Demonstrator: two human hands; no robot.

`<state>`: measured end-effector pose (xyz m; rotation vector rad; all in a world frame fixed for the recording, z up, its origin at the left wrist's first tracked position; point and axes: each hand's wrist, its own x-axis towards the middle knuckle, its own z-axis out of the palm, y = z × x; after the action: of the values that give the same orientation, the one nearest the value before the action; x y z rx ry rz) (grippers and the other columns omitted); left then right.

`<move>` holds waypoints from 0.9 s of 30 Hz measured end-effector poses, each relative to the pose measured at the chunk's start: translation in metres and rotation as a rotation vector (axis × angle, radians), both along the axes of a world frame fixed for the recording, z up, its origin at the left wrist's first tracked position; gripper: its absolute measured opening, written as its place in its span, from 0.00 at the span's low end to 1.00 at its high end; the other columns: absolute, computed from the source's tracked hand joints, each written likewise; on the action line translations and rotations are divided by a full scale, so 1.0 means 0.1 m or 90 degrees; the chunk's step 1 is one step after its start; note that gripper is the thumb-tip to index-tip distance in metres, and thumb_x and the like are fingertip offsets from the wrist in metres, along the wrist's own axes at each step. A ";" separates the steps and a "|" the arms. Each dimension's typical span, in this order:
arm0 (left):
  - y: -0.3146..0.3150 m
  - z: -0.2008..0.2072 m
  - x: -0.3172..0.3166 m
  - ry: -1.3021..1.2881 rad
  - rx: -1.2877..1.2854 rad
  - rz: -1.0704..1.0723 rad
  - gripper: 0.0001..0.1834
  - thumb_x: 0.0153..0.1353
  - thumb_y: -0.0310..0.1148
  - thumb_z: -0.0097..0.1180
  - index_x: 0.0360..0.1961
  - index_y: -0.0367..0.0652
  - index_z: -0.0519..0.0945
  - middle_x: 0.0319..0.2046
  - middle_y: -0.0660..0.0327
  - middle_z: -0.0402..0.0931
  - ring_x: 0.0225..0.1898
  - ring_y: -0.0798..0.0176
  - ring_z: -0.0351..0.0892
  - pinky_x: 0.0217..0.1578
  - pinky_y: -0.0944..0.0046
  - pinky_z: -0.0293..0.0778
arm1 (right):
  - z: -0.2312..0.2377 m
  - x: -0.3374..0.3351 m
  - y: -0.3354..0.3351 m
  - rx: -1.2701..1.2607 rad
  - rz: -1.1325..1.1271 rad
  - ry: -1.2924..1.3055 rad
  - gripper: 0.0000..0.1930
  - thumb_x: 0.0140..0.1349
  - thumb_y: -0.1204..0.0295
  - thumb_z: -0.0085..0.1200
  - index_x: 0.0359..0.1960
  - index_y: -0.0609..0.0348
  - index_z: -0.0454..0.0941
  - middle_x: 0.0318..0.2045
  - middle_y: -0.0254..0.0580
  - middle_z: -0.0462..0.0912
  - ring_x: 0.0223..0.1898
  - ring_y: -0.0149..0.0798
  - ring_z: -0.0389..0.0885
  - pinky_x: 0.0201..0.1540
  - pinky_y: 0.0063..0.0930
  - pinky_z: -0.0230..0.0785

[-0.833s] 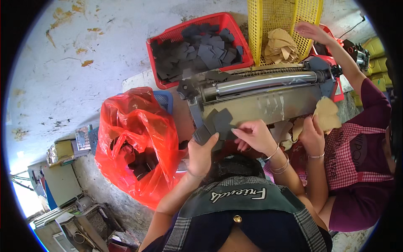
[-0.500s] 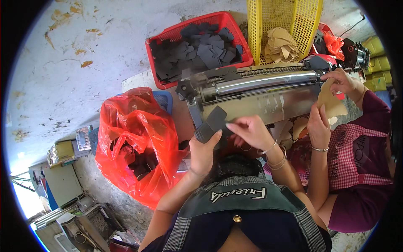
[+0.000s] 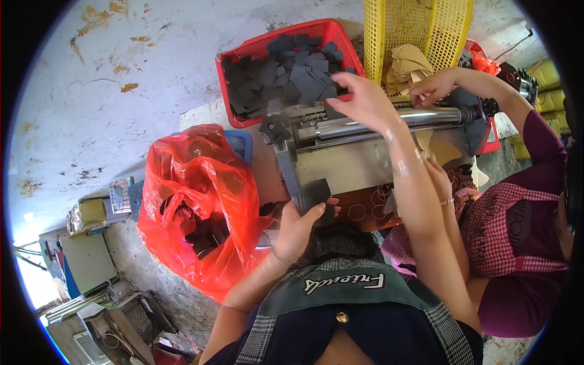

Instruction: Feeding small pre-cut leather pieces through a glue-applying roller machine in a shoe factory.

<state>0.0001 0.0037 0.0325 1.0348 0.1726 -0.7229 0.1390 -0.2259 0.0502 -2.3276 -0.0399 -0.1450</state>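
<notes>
Near my chest, my left hand (image 3: 294, 229) is closed around a small stack of dark grey flat pieces (image 3: 313, 196), with the thumb over the top. My right hand (image 3: 365, 103) reaches across the metal roller machine (image 3: 340, 173) to the red basket (image 3: 222, 91). Its thumb and fingers are apart at the basket's right edge, beside a heap of loose dark grey pieces (image 3: 267, 76); no held piece can be made out. My right forearm hides part of the machine's shiny roller (image 3: 435, 117).
A co-worker on the right has one hand (image 3: 435, 88) over the machine's back and the other by a tan piece (image 3: 447, 146) at the roller. More tan pieces (image 3: 407, 64) lie in a yellow basket (image 3: 447, 30). A red plastic bag (image 3: 201, 152) stands left, against a blue basket (image 3: 240, 143).
My right hand has left the pieces at my left hand and moved up to the red basket. My left hand has lowered slightly. The co-worker's tan piece has moved to the roller.
</notes>
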 end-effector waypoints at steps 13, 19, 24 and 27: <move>0.17 -0.10 -0.01 0.027 0.006 0.049 0.13 0.62 0.21 0.47 0.49 0.31 0.71 0.42 0.53 0.79 0.41 0.60 0.80 0.44 0.63 0.77 | -0.65 1.47 -0.10 -0.180 0.170 0.195 0.31 0.45 0.70 0.64 0.53 0.64 0.69 0.50 0.55 0.77 0.50 0.47 0.78 0.51 0.33 0.71; 0.18 -0.14 0.08 0.042 0.020 0.064 0.13 0.62 0.21 0.48 0.48 0.31 0.72 0.42 0.53 0.79 0.41 0.62 0.80 0.44 0.65 0.76 | -1.08 1.84 -0.03 -0.230 0.176 0.234 0.37 0.39 0.68 0.71 0.54 0.64 0.68 0.50 0.55 0.76 0.52 0.51 0.76 0.55 0.35 0.68; 0.20 -0.17 0.09 0.079 0.027 0.081 0.15 0.60 0.20 0.50 0.49 0.31 0.74 0.41 0.52 0.80 0.40 0.60 0.81 0.43 0.63 0.77 | -1.13 1.94 0.20 -0.372 0.180 0.343 0.40 0.36 0.65 0.73 0.56 0.53 0.68 0.50 0.54 0.76 0.57 0.54 0.70 0.61 0.44 0.63; 0.19 -0.15 0.12 0.092 0.029 0.081 0.15 0.59 0.20 0.50 0.49 0.31 0.74 0.41 0.52 0.80 0.41 0.61 0.81 0.44 0.64 0.76 | -1.26 2.00 0.14 -0.420 0.251 0.324 0.41 0.37 0.65 0.73 0.57 0.51 0.67 0.51 0.52 0.77 0.59 0.55 0.66 0.61 0.46 0.61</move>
<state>0.0123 0.0226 0.0175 1.0055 0.3784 -0.6812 0.3391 -0.2118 -0.0763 -2.8730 -0.3316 0.7612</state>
